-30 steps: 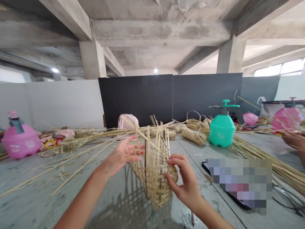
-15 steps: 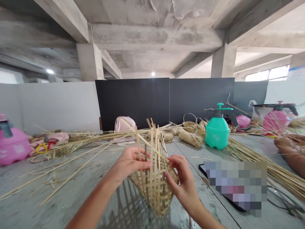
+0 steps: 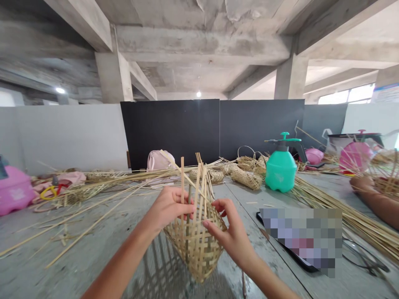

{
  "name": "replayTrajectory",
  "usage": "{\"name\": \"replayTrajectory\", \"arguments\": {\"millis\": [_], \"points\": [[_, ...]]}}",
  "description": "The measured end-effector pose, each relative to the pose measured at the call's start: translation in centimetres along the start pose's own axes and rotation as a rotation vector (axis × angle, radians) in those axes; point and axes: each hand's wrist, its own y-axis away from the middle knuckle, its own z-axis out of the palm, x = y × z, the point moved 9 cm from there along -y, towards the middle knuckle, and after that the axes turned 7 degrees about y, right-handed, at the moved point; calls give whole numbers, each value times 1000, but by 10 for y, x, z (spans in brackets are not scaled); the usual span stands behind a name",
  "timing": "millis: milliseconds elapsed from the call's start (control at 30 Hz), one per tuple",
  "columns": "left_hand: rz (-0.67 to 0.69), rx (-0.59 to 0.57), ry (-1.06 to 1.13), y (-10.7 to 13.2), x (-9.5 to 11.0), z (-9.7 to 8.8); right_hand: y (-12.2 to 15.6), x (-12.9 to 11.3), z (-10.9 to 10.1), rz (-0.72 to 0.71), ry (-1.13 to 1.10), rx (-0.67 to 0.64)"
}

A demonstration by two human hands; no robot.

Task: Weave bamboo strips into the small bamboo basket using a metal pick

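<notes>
A small half-woven bamboo basket (image 3: pixel 197 245) is held up above the grey table (image 3: pixel 93 253), its loose upright strips (image 3: pixel 199 178) sticking out at the top. My left hand (image 3: pixel 170 207) grips the basket's left rim, fingers curled over the strips. On the basket's right side my right hand (image 3: pixel 230 234) is cupped, thumb and fingers pinching at the rim.
Long bamboo strips (image 3: pixel 93 195) lie scattered over the table. A teal spray bottle (image 3: pixel 281 168), finished small baskets (image 3: pixel 247 178), a pink backpack (image 3: pixel 158 160) and pink sprayers (image 3: pixel 14 191) stand further back. A blurred flat device (image 3: pixel 299 243) lies right. Another person's hand (image 3: pixel 364 185) works at far right.
My left hand, open beside the basket a second ago, has closed on its left rim. The basket has tilted slightly and the view has shifted right.
</notes>
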Motion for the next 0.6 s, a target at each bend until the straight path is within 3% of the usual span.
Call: {"name": "replayTrajectory", "arguments": {"millis": [300,600], "points": [[-65,0,49,4,-7,-5,-3,0,7,-2,-62,-61],[29,18,161,0,-9,-10,-2,2,5,37,-30,-10]]}}
